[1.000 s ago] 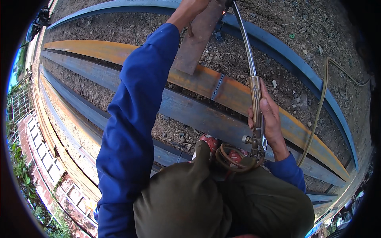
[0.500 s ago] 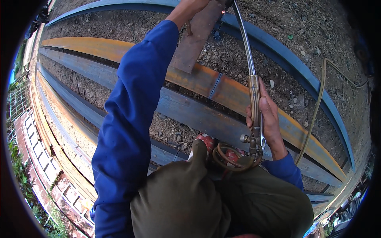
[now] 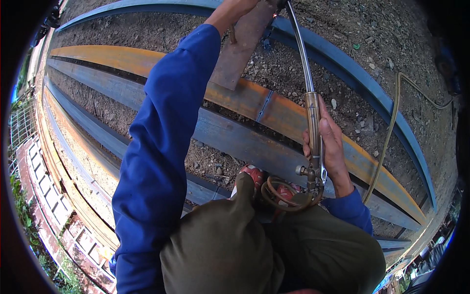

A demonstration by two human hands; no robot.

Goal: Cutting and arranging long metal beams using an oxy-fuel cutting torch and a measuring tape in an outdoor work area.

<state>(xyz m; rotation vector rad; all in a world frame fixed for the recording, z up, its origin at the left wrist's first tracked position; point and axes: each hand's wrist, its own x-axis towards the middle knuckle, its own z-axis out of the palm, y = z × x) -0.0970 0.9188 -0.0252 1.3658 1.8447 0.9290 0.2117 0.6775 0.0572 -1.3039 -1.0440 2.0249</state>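
Gravelly dirt ground (image 3: 313, 63) strewn with small stones fills the scene outdoors, and long steel beams lie across it side by side, curving with the lens. One rusty orange beam (image 3: 274, 105) runs through the middle, a grey-blue beam (image 3: 240, 139) lies just beside it on the near side, and another blue beam (image 3: 342, 73) runs farther off near the top. A low wall (image 3: 36, 186) of pale blocks with green plants beside it shows along the left rim. The person crouches over the beams in olive trousers (image 3: 235, 250), with a red shoe (image 3: 254, 175) showing at the knees. The right hand (image 3: 330, 147) is wrapped firmly around the brass handle of a cutting torch (image 3: 311, 117), fingers closed about it just above the valves. The torch's long silver tube reaches up and away from the hand to the top edge of the view, where a small bright spot shows at its tip, next to a rusty flat steel plate (image 3: 240, 54). The plate stands tilted, its lower end resting on the orange beam. The left hand (image 3: 242, 7), at the end of a long blue sleeve (image 3: 166, 142), is up at the top edge on the plate's upper end; it seems to grasp the plate, though the fingers are cut off by the rim and I cannot tell how tightly. Reddish hoses (image 3: 281, 196) loop at the torch's base by the knees, and a yellowish hose (image 3: 391, 122) snakes across the dirt to the right.
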